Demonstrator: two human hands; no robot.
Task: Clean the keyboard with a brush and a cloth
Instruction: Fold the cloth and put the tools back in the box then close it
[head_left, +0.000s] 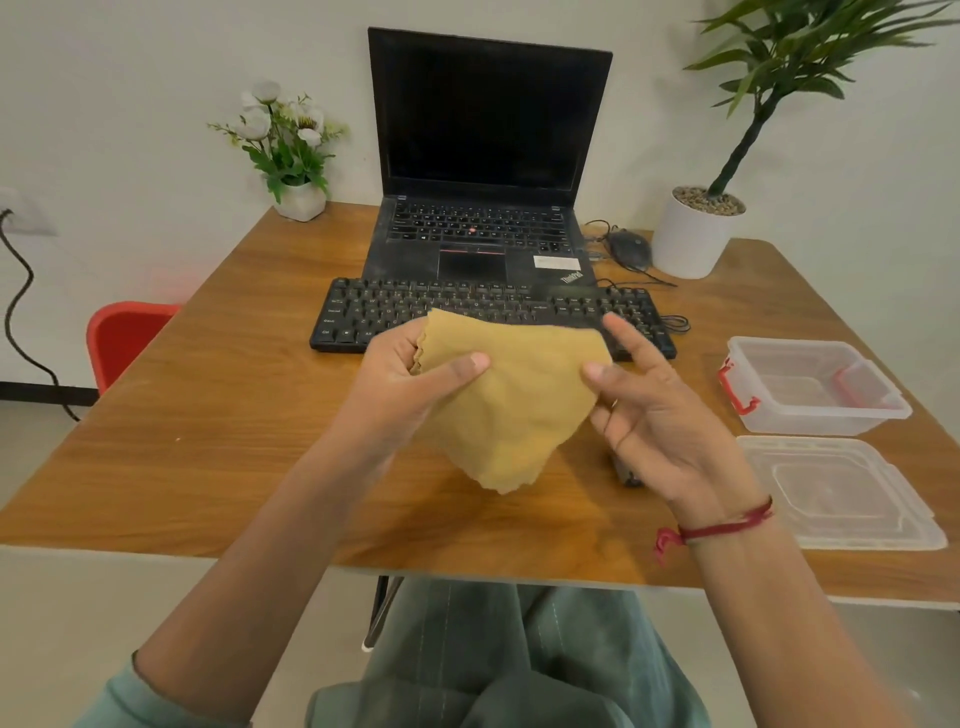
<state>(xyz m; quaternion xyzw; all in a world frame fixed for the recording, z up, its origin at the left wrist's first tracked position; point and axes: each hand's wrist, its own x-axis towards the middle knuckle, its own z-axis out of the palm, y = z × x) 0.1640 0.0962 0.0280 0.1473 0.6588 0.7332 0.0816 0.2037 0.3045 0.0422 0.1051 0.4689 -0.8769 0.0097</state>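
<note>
On my wooden table (208, 415), the keyboard (415, 306) lies mid-surface with the laptop (478, 228) behind it. A flower pot (300, 201) stands at the far left corner, a mouse (629, 248) and plant pot (688, 244) far right. A clear box (810, 415) and lid (852, 493) lie along the right edge.

- Black keyboard (493, 306): flat, lying crosswise at frame centre, near edge partly hidden.
- Mustard-yellow cloth (514, 400): crumpled, raised mid-frame, drooping to a point.

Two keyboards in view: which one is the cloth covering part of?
The separate black keyboard in front of the laptop; the yellow cloth hides its near middle. The laptop's built-in keyboard sits farther back, uncovered.
</note>
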